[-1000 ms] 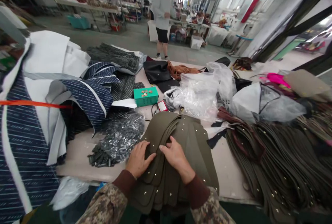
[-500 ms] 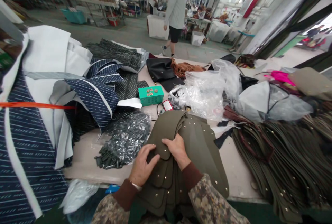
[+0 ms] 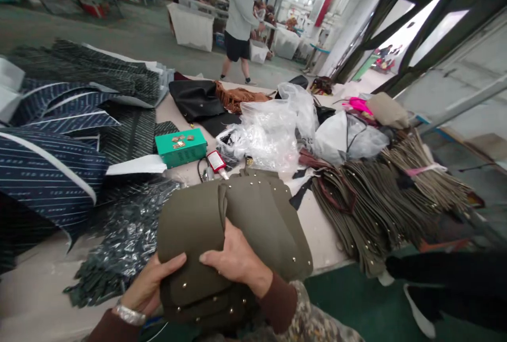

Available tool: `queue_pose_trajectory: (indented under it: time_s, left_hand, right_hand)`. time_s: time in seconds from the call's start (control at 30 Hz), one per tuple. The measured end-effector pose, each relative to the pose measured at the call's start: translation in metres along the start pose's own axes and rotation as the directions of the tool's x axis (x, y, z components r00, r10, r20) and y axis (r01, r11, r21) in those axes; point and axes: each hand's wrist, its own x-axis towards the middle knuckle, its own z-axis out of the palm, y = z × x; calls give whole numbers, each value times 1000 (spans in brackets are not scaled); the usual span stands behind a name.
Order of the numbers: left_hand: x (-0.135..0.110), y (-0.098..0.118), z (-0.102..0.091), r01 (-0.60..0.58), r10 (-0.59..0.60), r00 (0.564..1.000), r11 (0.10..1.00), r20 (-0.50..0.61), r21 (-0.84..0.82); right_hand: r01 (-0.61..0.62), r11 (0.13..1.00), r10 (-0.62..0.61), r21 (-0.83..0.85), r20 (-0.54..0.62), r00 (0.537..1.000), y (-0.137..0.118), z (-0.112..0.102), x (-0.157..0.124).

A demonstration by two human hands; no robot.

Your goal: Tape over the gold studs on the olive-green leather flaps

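Olive-green leather-like panels (image 3: 194,215) with small metal studs lie folded over in a layered stack at the table's front edge. My left hand (image 3: 148,281) grips the stack's left side, thumb on top and fingers hidden underneath. My right hand (image 3: 237,255) holds the folded panels from the right, its thumb lying on the top layer and its fingertips hidden by the fold. Under and behind the fold, more studded panels (image 3: 265,210) spread flat to the right. Close to my left hand is a clear plastic bag (image 3: 130,231) spilling small dark pieces.
Behind the stack are a green box (image 3: 182,149) with metal bits on top, a red-and-white bottle (image 3: 216,161) and crumpled plastic (image 3: 269,136). Striped navy fabric (image 3: 43,168) fills the left; bundled olive pieces (image 3: 368,210) lie right. A person (image 3: 240,15) walks beyond the table.
The view has swung right. Both hands now grasp the panel stack's sides, where before they rested on its upper flap. The stack is bunched closer to me, and the walking person has advanced.
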Motion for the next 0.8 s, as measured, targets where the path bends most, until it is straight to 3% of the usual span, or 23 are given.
queue_pose_trajectory:
  time_s: [0.1,0.23,0.33,0.4,0.47,0.63,0.73,0.8]
  left_hand:
    - [-14,-5,13,-134,133,987,991,-86,-7]
    - [-36,19,18,-338,339,924,940,-177,41]
    - [-49,43,10,-508,523,818,852,-242,125]
    - [-51,51,3,-586,627,725,779,-285,224]
    - [-46,48,-2,-588,669,674,743,-313,320]
    - [-26,22,-6,-554,630,680,777,-377,299]
    - [-27,20,-3,-580,643,674,766,-363,279]
    - [-38,32,-2,-600,651,677,759,-345,253]
  right_hand:
    - [22,1000,-22,-2,38,999,-9,-1,-11]
    - [50,994,-69,93,204,976,-42,-7,-16]
    - [9,995,-47,101,381,923,-53,-10,-8]
    - [-5,998,-23,61,452,892,-46,-8,3]
    - [-8,1000,-3,21,463,886,-29,-4,15]
    - [-57,998,47,9,447,893,2,9,33]
    - [-19,999,2,36,410,912,-2,14,32]
    - [29,999,-40,34,387,921,-14,19,25]
